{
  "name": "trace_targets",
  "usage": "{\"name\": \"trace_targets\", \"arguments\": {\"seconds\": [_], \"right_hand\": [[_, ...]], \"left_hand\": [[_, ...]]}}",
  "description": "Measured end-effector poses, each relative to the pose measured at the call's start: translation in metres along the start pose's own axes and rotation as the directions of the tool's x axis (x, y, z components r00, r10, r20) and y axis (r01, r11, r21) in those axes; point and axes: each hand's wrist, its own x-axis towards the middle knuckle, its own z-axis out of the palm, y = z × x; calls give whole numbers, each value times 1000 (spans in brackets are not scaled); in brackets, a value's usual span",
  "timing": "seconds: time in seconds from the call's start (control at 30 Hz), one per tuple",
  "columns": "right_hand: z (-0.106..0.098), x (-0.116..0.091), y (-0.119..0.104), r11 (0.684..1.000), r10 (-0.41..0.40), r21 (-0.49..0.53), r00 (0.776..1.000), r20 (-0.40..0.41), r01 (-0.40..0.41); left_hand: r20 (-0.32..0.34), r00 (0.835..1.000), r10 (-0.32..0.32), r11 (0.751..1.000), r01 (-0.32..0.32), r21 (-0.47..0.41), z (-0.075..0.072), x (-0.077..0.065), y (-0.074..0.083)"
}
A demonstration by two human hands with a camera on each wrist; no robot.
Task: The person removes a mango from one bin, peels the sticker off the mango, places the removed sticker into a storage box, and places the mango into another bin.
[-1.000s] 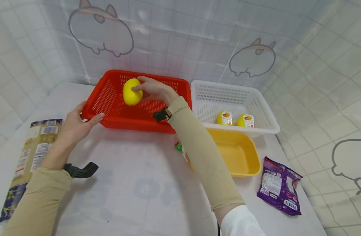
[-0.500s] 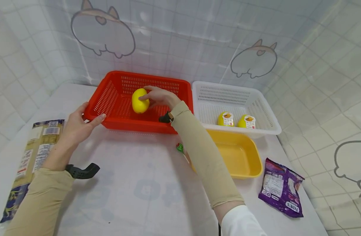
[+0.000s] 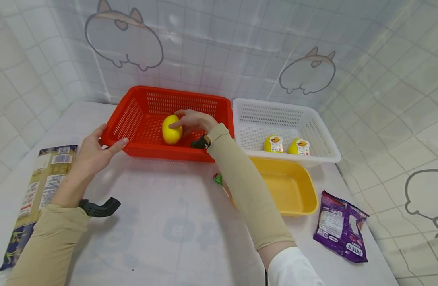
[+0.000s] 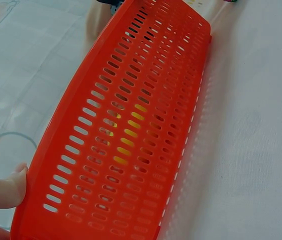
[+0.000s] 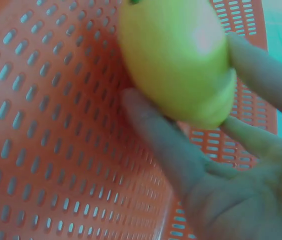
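Note:
In the head view my right hand (image 3: 196,120) holds a glossy yellow oval fruit (image 3: 171,130) low inside the red basket (image 3: 158,150). The right wrist view shows the fruit (image 5: 176,55) with a small green tip at its top edge, and thumb and fingers around its lower end. At the near left corner of the basket, my left hand (image 3: 95,153) grips the rim between thumb and fingers. Through the slots of the basket's side wall (image 4: 101,125), yellow shows in the left wrist view. Part of the fruit's right side is hidden by the right hand.
Right of the red basket stands a white basket (image 3: 283,113) with two labelled yellow oval things (image 3: 275,143). In front are a yellow tub (image 3: 308,190), a lollipop (image 3: 219,179) and a purple snack bag (image 3: 340,228). A long printed packet (image 3: 43,182) lies at left.
My right hand has carried the yellow fruit down and to the right, deeper into the red basket. The left hand keeps its grip on the basket's corner.

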Motion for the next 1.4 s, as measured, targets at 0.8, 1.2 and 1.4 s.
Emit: {"name": "trace_targets", "arguments": {"seconds": [0.8, 1.2, 1.4], "right_hand": [[-1, 2, 5, 999, 28, 40, 999, 33, -29], [0, -2, 3, 999, 34, -23, 999, 0, -34], [-1, -10, -3, 995, 14, -94, 999, -52, -19]], "left_hand": [[2, 1000, 3, 1000, -3, 9, -1, 1, -1], [-1, 1000, 4, 1000, -4, 5, 0, 1, -1], [1, 1000, 5, 1000, -5, -13, 0, -1, -1]]}}
